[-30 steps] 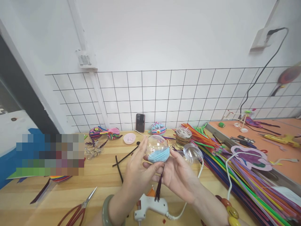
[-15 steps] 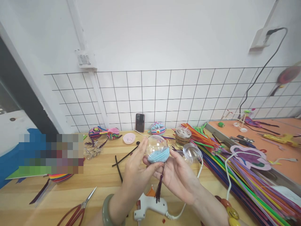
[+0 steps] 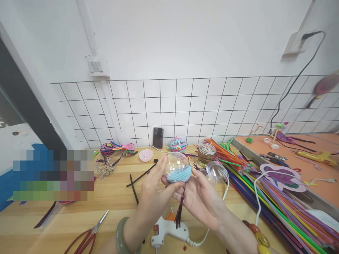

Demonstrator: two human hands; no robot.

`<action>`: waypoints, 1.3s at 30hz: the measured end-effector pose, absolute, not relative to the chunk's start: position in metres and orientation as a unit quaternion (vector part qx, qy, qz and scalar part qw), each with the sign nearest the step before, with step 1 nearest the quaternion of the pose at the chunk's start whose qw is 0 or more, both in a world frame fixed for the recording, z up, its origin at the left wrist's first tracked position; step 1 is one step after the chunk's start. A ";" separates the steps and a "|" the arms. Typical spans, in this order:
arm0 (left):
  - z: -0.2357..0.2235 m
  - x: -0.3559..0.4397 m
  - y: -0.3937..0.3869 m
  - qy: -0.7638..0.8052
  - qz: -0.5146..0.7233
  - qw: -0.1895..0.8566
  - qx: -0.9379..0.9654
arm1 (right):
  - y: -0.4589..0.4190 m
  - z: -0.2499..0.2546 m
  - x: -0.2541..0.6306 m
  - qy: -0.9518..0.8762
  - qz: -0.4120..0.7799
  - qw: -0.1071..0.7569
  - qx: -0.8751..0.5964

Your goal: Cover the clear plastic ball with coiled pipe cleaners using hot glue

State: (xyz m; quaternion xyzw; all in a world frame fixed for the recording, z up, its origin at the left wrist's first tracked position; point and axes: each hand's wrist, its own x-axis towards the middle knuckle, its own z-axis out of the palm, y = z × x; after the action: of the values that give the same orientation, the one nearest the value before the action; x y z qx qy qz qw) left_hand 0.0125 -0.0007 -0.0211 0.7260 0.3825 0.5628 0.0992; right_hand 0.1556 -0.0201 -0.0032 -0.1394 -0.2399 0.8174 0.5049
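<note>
Between my two hands, above the table, is a clear plastic ball [image 3: 178, 161] whose lower part is covered in light blue yarn [image 3: 178, 174]. My left hand [image 3: 155, 185] grips it from the left, thumb along the bottom and fingers on the side. Cupped below and to the right, my right hand [image 3: 200, 197] supports it, with its fingertips partly hidden behind the ball. A dark purple tassel [image 3: 179, 211] hangs from the underside. Beneath my hands a white glue gun [image 3: 172, 231] lies on the wooden table.
Red-handled scissors [image 3: 88, 234] lie at front left. A pink dish [image 3: 146, 155], a phone [image 3: 158, 138] and a yarn-covered ball [image 3: 178, 144] are at the back. To the right are a spool [image 3: 206, 153], clear plastic shells [image 3: 217, 170] and many coloured pipe cleaners [image 3: 272, 201]. A white cable runs among them.
</note>
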 end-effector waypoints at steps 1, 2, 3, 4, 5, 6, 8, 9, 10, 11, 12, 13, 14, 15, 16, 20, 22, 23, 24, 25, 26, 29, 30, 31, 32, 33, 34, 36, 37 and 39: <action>-0.021 0.012 0.000 0.381 0.564 0.099 0.726 | -0.020 -0.003 0.156 -0.241 0.816 0.506 -0.140; -0.022 0.012 0.000 0.382 0.565 0.099 0.725 | -0.020 -0.003 0.155 -0.243 0.815 0.506 -0.142; -0.022 0.012 0.000 0.383 0.565 0.099 0.724 | -0.020 -0.003 0.155 -0.245 0.814 0.507 -0.144; -0.022 0.012 0.000 0.384 0.566 0.100 0.723 | -0.021 -0.003 0.155 -0.246 0.813 0.508 -0.146; -0.022 0.012 0.000 0.384 0.566 0.101 0.722 | -0.021 -0.003 0.155 -0.246 0.813 0.508 -0.146; -0.022 0.012 0.001 0.383 0.566 0.102 0.722 | -0.021 -0.002 0.155 -0.246 0.813 0.508 -0.143; -0.023 0.011 0.001 0.377 0.569 0.106 0.723 | -0.023 -0.001 0.155 -0.250 0.812 0.511 -0.131; -0.023 0.010 0.002 0.372 0.571 0.109 0.723 | -0.024 0.000 0.155 -0.254 0.809 0.515 -0.125; -0.023 0.010 0.002 0.365 0.575 0.113 0.724 | -0.025 0.001 0.154 -0.260 0.805 0.519 -0.119; -0.024 0.009 0.002 0.356 0.579 0.119 0.724 | -0.026 0.002 0.154 -0.267 0.800 0.525 -0.115; -0.024 0.009 0.002 0.344 0.584 0.127 0.724 | -0.028 0.002 0.154 -0.276 0.793 0.531 -0.113; -0.025 0.008 0.002 0.331 0.590 0.137 0.724 | -0.029 0.003 0.154 -0.285 0.786 0.538 -0.113; -0.025 0.008 0.001 0.317 0.595 0.147 0.724 | -0.031 0.003 0.153 -0.295 0.777 0.545 -0.115; -0.025 0.008 0.001 0.302 0.601 0.158 0.723 | -0.033 0.004 0.153 -0.305 0.767 0.552 -0.119; -0.025 0.008 0.001 0.285 0.607 0.171 0.722 | -0.035 0.004 0.153 -0.317 0.757 0.558 -0.125; -0.027 0.012 0.000 0.224 0.633 0.206 0.712 | -0.040 0.003 0.153 -0.375 0.703 0.586 -0.149; -0.028 0.013 0.001 0.206 0.639 0.203 0.713 | -0.041 0.003 0.154 -0.417 0.671 0.593 -0.155; -0.030 0.014 0.002 0.202 0.639 0.199 0.715 | -0.041 0.004 0.155 -0.439 0.654 0.594 -0.162; -0.031 0.015 0.002 0.202 0.639 0.194 0.716 | -0.040 0.004 0.156 -0.461 0.636 0.594 -0.173; -0.033 0.015 0.003 0.204 0.640 0.188 0.717 | -0.040 0.005 0.158 -0.482 0.615 0.595 -0.187; -0.034 0.016 0.003 0.209 0.639 0.183 0.717 | -0.040 0.006 0.159 -0.503 0.593 0.597 -0.200; -0.037 0.017 0.004 0.225 0.633 0.178 0.719 | -0.042 0.009 0.162 -0.556 0.527 0.599 -0.232; -0.038 0.017 0.003 0.228 0.630 0.178 0.721 | -0.043 0.010 0.163 -0.570 0.510 0.599 -0.239; -0.038 0.017 0.003 0.231 0.627 0.177 0.723 | -0.043 0.010 0.164 -0.581 0.496 0.596 -0.247; -0.039 0.017 0.002 0.234 0.623 0.176 0.725 | -0.044 0.010 0.165 -0.590 0.484 0.593 -0.257; -0.039 0.017 0.001 0.236 0.620 0.172 0.728 | -0.045 0.009 0.167 -0.596 0.475 0.591 -0.265; -0.039 0.017 0.001 0.240 0.616 0.169 0.731 | -0.045 0.008 0.168 -0.601 0.467 0.589 -0.272; -0.038 0.016 -0.001 0.244 0.609 0.170 0.735 | -0.044 0.006 0.170 -0.605 0.459 0.586 -0.282; -0.038 0.015 -0.001 0.245 0.606 0.175 0.736 | -0.044 0.005 0.170 -0.607 0.457 0.585 -0.284; -0.037 0.014 -0.002 0.238 0.601 0.192 0.739 | -0.042 0.004 0.171 -0.610 0.455 0.583 -0.285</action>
State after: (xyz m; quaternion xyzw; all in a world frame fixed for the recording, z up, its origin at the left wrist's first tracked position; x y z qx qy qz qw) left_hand 0.0138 -0.0019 -0.0373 0.7386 0.2385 0.6006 0.1919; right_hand 0.1710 -0.0424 0.0039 -0.2851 -0.6097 0.4551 0.5830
